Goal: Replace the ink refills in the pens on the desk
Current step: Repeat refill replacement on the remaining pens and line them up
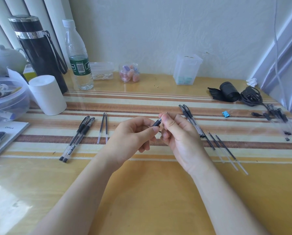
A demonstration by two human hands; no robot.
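Mostly hidden, the pen shows only its black grip and metal tip. The left hand grips it; the right hand pinches the tip end.

The glossy yellow desk bears a cream, orange and brown striped mat. Clear plastic pens with black grips lie at nine o'clock; a small blue binder clip at two o'clock.
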